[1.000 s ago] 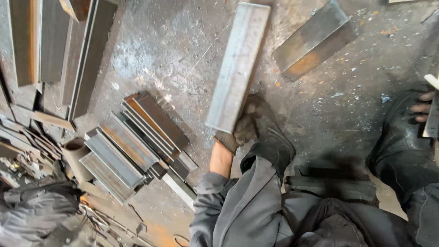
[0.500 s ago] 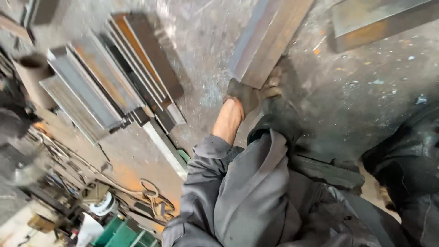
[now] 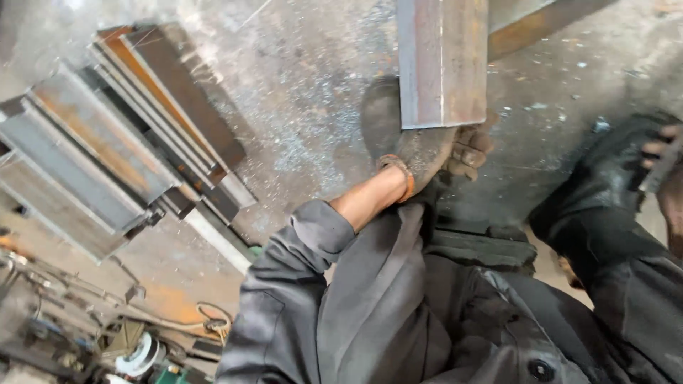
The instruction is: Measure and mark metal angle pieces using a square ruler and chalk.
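My gloved left hand (image 3: 434, 153) clamped under near end of steel bar (image 3: 441, 60), fingers curled round its edge. Right hand (image 3: 658, 146) at frame edge, grip unclear. Bar end raised off floor (image 3: 306, 107). Stacked bars (image 3: 121, 153) left. Lifting step, I judge; needs firm grip.

Gloved left hand (image 3: 427, 153) grips the steel angle bar (image 3: 441, 60) end.

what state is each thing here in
steel bar: near end gripped from below, lifted
left hand: gloved, fingers curled under the bar's end
right hand: at frame edge, grip unclear
stack of steel bars: lying flat, rusty
floor: dusty, speckled
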